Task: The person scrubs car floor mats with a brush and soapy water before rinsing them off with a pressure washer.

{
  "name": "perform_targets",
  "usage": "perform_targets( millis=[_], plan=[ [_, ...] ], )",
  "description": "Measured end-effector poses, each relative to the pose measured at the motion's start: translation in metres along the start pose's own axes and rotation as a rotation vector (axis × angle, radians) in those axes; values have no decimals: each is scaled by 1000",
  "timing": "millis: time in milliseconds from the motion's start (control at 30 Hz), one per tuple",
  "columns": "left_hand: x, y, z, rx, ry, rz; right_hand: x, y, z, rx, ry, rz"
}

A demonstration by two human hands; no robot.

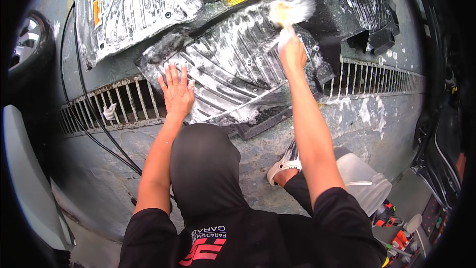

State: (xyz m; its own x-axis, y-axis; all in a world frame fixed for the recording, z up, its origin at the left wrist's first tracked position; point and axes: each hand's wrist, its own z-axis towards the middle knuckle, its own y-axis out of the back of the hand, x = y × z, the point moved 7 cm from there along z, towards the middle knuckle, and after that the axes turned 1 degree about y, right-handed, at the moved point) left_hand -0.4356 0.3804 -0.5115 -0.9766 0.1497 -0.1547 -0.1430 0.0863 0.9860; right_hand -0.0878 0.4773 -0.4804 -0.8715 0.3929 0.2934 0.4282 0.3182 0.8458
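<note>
A black ribbed rubber car floor mat (227, 70), streaked with white suds, lies on the floor across a drain grate. My left hand (176, 91) rests flat on the mat's left end, fingers spread and foam on the fingertips. In my right hand (292, 50) is a scrubbing brush (292, 9), blurred and thick with foam, over the mat's upper right part. My fist hides its handle, and foam and blur obscure the bristles. A raised black section with a second ribbed panel (366, 5) adjoins at the upper right.
Another sudsy mat (148, 11) with an orange tag lies at the upper left. Black hoses (80, 82) cross the rusty drain grate (119, 100). A car wheel (29, 41) stands at left. A translucent bucket (362, 178) and several bottles (401, 238) are at lower right.
</note>
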Motion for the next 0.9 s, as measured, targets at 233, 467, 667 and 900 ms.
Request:
perform_targets(
  millis=[233,467,667,900],
  plan=[
    [9,-10,-4,34,19,31,43,-3,2,-106,299,-276],
    [2,-1,5,-3,13,48,39,-51,-79,-48,263,-126],
    [-8,-3,1,-37,-31,40,-54,25,-88,-152,73,-227],
    [6,-7,-3,-52,-5,95,-51,12,-154,330,46,-348]
  ],
)
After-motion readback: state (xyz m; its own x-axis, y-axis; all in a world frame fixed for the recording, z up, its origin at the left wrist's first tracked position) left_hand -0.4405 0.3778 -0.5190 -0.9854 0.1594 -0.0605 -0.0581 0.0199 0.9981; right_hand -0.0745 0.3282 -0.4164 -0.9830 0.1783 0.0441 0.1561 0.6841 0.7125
